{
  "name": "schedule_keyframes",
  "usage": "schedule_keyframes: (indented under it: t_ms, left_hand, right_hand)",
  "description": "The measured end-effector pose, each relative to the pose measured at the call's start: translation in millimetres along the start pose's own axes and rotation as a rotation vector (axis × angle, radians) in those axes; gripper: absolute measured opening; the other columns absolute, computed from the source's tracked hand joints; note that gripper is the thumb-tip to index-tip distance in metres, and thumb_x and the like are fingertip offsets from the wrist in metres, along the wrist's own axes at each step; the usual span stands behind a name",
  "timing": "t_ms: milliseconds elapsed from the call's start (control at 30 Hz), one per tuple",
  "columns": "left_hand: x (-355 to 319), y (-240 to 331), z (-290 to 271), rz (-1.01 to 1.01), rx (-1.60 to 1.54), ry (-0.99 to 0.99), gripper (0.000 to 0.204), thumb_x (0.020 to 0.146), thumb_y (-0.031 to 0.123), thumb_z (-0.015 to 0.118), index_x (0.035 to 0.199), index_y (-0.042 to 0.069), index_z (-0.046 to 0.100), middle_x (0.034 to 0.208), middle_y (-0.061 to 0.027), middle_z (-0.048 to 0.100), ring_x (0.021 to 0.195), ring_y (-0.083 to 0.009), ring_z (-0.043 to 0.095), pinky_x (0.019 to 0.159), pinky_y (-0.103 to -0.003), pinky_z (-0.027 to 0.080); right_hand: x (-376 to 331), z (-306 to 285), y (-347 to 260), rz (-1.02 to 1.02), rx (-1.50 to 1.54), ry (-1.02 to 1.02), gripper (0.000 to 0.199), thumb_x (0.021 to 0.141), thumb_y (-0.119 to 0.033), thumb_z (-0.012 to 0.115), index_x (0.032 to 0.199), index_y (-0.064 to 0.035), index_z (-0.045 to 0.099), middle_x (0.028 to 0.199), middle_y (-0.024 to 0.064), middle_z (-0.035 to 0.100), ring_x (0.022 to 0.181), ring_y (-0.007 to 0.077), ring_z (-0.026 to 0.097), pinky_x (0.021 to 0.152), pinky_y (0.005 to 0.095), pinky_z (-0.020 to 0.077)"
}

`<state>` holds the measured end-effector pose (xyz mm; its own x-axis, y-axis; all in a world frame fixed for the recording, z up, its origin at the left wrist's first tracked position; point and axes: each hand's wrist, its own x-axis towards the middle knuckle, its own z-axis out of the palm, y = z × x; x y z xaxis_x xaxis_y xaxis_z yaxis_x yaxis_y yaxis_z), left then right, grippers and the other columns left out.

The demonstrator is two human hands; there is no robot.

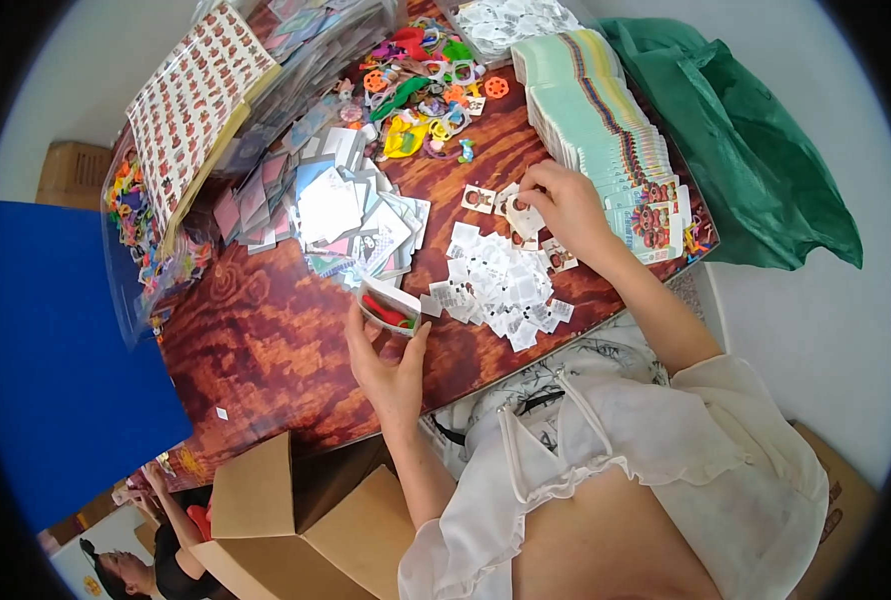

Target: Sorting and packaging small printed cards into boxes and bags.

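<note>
My left hand [388, 375] grips a small open paper box [402, 297] near the front of the table. Red and green pieces [386, 311] show inside it. Farther right, the fingers of my right hand [569, 208] are pinched at a small picture card [522, 216]. Another picture card [479, 198] lies just left of it, and one more [560, 256] is below my right wrist. Between the hands spreads a heap of small white printed slips [501, 285]. Behind the box is a loose pile of larger cards [338, 205].
Colourful small toys [421, 95] are heaped at the back. Stacked flat green cartons [596, 120] line the right side, beside a green plastic bag [736, 150]. A patterned sheet stack [201, 110] stands left. Below the table edge is an open cardboard box [256, 490]; another person [166, 540] sits beyond.
</note>
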<state>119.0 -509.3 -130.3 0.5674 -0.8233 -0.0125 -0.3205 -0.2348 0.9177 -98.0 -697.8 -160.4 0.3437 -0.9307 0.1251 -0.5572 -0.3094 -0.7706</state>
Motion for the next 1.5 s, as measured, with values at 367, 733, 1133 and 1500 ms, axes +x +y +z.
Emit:
schedule_keyframes:
  t_ms: [367, 733, 1133, 1500]
  left_hand:
    - [-6.6, 2.9, 2.9, 0.053, 0.135, -0.023, 0.077, 0.073, -0.001, 0.08, 0.141, 0.0, 0.044, 0.13, -0.011, 0.054, 0.108, -0.0199, 0.057, 0.091, -0.033, 0.05]
    - [-10.3, -14.4, -5.6, 0.012, 0.134, 0.022, 0.076, 0.074, -0.001, 0.079, 0.141, 0.0, 0.043, 0.129, -0.0104, 0.055, 0.109, -0.0176, 0.057, 0.082, -0.03, 0.053]
    - [-13.4, -16.3, -3.5, -0.035, 0.025, 0.091, 0.078, 0.072, 0.005, 0.083, 0.139, 0.0, 0.045, 0.124, -0.0126, 0.057, 0.105, -0.0227, 0.057, 0.091, -0.035, 0.048]
    - [-9.8, -19.9, -5.5, -0.005, -0.009, 0.079, 0.078, 0.071, 0.006, 0.083, 0.139, 0.0, 0.045, 0.124, -0.014, 0.056, 0.111, -0.025, 0.057, 0.092, -0.036, 0.048]
  right_hand:
    - [3.1, -6.7, -8.6, 0.101, 0.034, -0.059, 0.015, 0.086, -0.009, 0.067, 0.084, 0.0001, 0.055, 0.06, 0.0071, 0.051, 0.057, 0.0196, 0.05, 0.056, 0.0333, 0.0395]
    - [4.3, 1.3, -19.3, 0.249, 0.577, -0.264, 0.008, 0.087, -0.001, 0.065, 0.086, -0.0015, 0.057, 0.082, -0.0017, 0.055, 0.068, 0.0073, 0.049, 0.062, 0.0266, 0.0406]
    - [9.9, 60.8, -37.5, -0.255, -0.22, -0.292, 0.015, 0.084, -0.005, 0.066, 0.093, -0.0017, 0.056, 0.102, 0.0141, 0.054, 0.089, 0.0377, 0.061, 0.072, 0.0463, 0.0483]
    - [17.0, 62.1, -40.8, -0.277, -0.049, -0.385, 0.019, 0.082, -0.005, 0.067, 0.1, -0.0025, 0.063, 0.097, 0.0166, 0.062, 0.097, 0.0372, 0.06, 0.082, 0.046, 0.0473]
